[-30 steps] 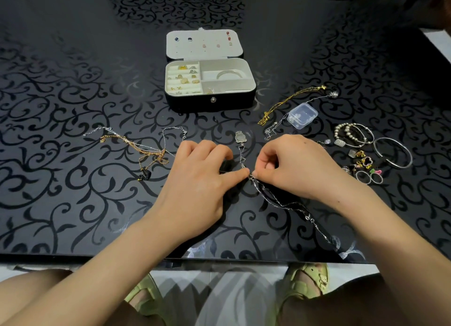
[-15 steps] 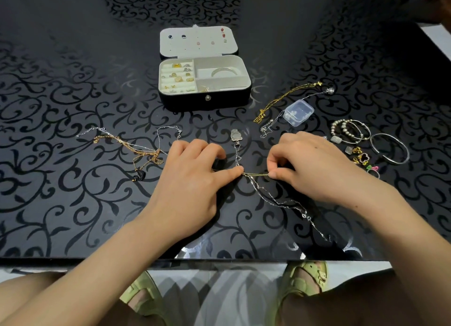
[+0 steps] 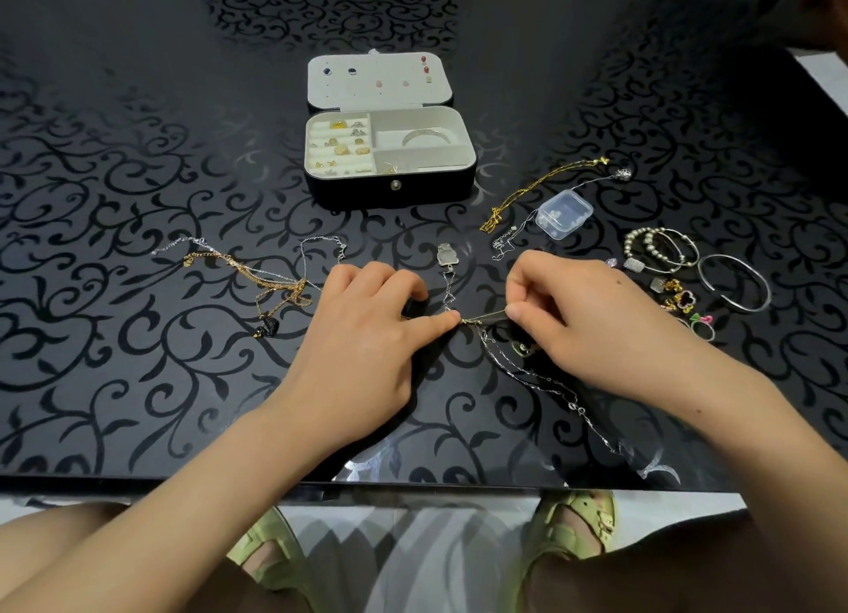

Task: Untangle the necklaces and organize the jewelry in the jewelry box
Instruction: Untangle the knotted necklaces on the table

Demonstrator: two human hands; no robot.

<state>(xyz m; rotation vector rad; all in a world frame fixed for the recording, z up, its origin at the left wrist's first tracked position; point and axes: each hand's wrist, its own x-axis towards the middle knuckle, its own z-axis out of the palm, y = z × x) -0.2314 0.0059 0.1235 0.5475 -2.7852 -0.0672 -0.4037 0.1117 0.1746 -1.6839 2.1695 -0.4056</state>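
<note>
Rightward the right hand (image 3: 592,323) is drawn from the left hand (image 3: 367,341), both sets of fingers (image 3: 516,312) pinched on the gold chain (image 3: 484,318), taut over the worktop (image 3: 137,383), best eased out gently.

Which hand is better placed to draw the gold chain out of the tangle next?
Right, probably: the right hand pinches the gold chain, while the left hand holds the tangle in place.

Dim, sharp view; soft glare on the glossy table (image 3: 137,383); edges bowed.
</note>
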